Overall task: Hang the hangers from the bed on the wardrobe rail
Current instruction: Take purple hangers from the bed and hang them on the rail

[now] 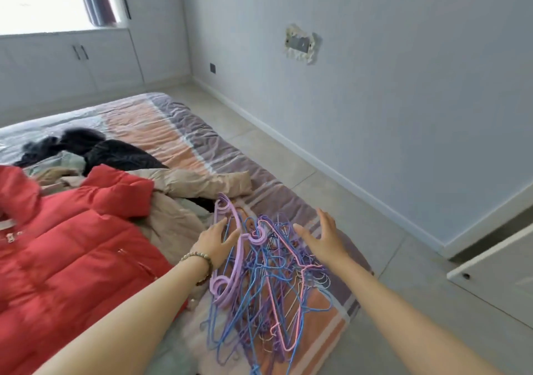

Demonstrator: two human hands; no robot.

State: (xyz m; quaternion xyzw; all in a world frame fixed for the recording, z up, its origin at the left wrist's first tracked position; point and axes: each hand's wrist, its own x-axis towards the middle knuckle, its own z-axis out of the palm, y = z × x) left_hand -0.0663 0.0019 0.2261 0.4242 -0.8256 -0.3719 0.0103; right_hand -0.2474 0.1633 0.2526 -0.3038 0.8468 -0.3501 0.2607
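While over hangers (268, 288), 2 splayed hands (215, 246) (323, 240)

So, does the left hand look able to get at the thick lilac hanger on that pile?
Probably yes. The left hand is open right beside the thick lilac hanger, which lies on top at the pile's left edge with nothing over it. The tangled wire hangers beneath might snag.

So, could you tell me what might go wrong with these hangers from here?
The hangers lie in a tangled heap, so lifting a few may drag others and spill them. The heap sits near the edge of the bed, so strays could slide to the floor. The bracelet by the left hand might catch a hook.
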